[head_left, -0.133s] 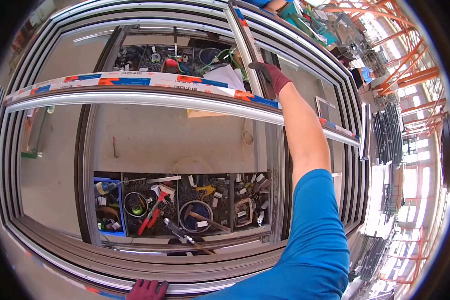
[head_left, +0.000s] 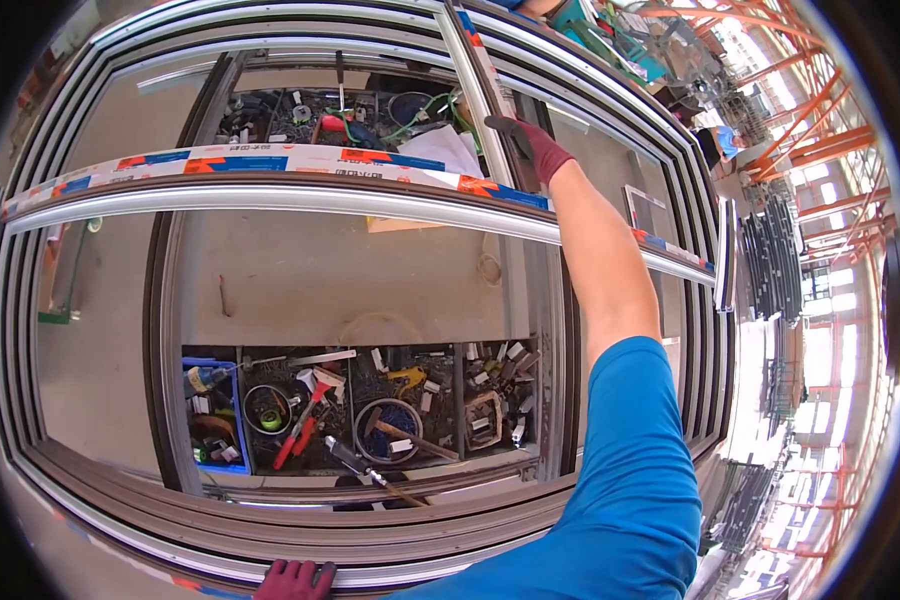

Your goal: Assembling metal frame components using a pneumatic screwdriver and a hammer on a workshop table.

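A large metal window frame (head_left: 330, 553) with several parallel rails lies spread out before me. My right hand (head_left: 532, 148), in a dark red glove, reaches far forward with fingers closed on a narrow upright bar (head_left: 477, 90) carrying orange-and-blue film. This bar meets a long crossbar (head_left: 300, 198) with printed protective film, which runs from left to right over the frame. At the near edge my left hand (head_left: 295, 580), gloved in the same red, has its fingers curled on the outer rail. The underside of that grip is hidden.
Beneath the frame, a divided tool tray (head_left: 360, 465) holds a hammer (head_left: 415, 438), red-handled cutters (head_left: 297, 440), a round tub and loose fittings. A blue bin (head_left: 240, 410) stands at its left. More tools lie at the far side. A person (head_left: 725, 143) appears beyond the right corner.
The view has shifted slightly, so the frame and tools sit a little further left. Both hands keep their places on the bars.
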`<control>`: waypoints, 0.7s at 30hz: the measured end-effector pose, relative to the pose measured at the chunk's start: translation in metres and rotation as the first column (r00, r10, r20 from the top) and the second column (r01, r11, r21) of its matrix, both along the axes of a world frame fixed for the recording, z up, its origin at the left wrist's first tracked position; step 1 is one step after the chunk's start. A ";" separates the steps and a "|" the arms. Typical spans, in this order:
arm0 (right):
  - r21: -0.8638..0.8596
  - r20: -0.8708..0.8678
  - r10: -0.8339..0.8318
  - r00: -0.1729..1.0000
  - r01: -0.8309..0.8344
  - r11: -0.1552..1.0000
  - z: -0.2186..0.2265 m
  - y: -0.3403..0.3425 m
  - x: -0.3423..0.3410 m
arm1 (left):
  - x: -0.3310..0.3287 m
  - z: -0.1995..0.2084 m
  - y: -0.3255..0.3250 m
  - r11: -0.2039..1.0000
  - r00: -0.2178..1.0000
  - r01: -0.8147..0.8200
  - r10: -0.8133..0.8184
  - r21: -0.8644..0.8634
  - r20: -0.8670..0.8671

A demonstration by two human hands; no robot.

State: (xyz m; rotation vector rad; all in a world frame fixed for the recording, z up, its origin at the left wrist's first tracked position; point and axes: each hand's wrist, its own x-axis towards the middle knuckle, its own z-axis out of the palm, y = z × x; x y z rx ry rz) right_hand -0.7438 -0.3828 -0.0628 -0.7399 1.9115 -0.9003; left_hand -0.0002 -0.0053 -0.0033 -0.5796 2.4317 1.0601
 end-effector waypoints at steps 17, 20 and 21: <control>0.093 -0.476 0.178 0.861 -0.152 0.984 -0.039 -0.006 -0.014 | 0.002 -0.010 0.003 0.997 0.991 -0.042 0.033 -0.066 -0.131; -0.034 0.054 0.191 0.980 -0.189 0.981 -0.028 -0.042 0.014 | 0.007 -0.007 0.004 0.998 0.995 -0.045 0.040 -0.051 -0.094; -0.089 0.038 0.140 0.989 -0.136 0.987 -0.018 -0.027 0.007 | 0.006 -0.006 0.007 0.996 0.995 -0.064 0.060 -0.053 -0.086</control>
